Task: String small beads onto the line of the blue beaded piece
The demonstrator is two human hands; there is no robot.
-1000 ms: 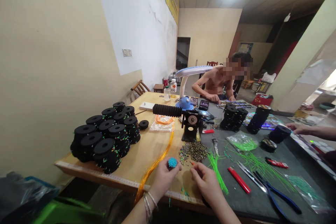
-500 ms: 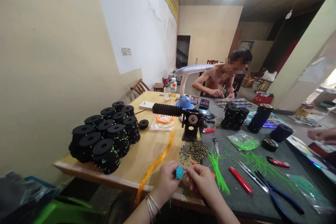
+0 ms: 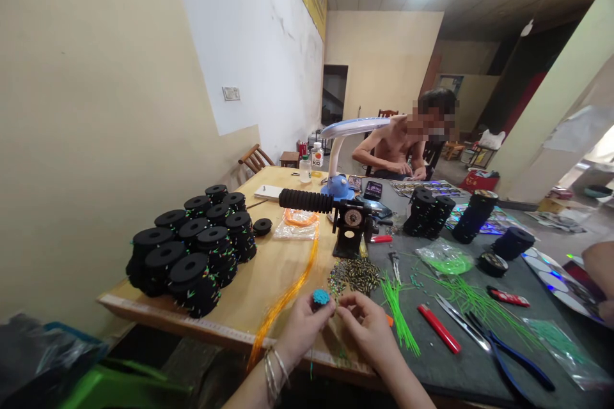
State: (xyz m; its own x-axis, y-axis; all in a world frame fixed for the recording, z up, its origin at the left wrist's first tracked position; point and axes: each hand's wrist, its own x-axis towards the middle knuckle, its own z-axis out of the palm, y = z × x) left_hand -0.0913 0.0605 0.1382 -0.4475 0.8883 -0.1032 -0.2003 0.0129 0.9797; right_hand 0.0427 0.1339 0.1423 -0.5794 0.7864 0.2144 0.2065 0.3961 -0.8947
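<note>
My left hand (image 3: 307, 318) is closed round a bundle of thin turquoise tubes or strands (image 3: 321, 297), whose cut ends face up above the fist. A thin green strand hangs below this hand. Just to the right, my right hand (image 3: 362, 319) has thumb and forefinger brought together near the bundle; whatever is between them is too small to make out. Beyond both hands lies a heap of small dark and gold beads (image 3: 362, 275). A bunch of green strands (image 3: 400, 316) lies right of my right hand, and orange line (image 3: 292, 287) trails over the table at the left.
Black foam spools (image 3: 189, 268) crowd the left. A black clamp stand (image 3: 350, 230) with a foam roll stands ahead. At right lie a red lighter (image 3: 439, 329), scissors (image 3: 463, 323) and blue-handled pliers (image 3: 513, 351). A co-worker (image 3: 398, 147) sits across; another person's arm (image 3: 602, 268) shows at right.
The turquoise bundle has shifted slightly up and left, its ends tilted further upward. My right fingers have drawn back a little from it. The arm at the far right has moved.
</note>
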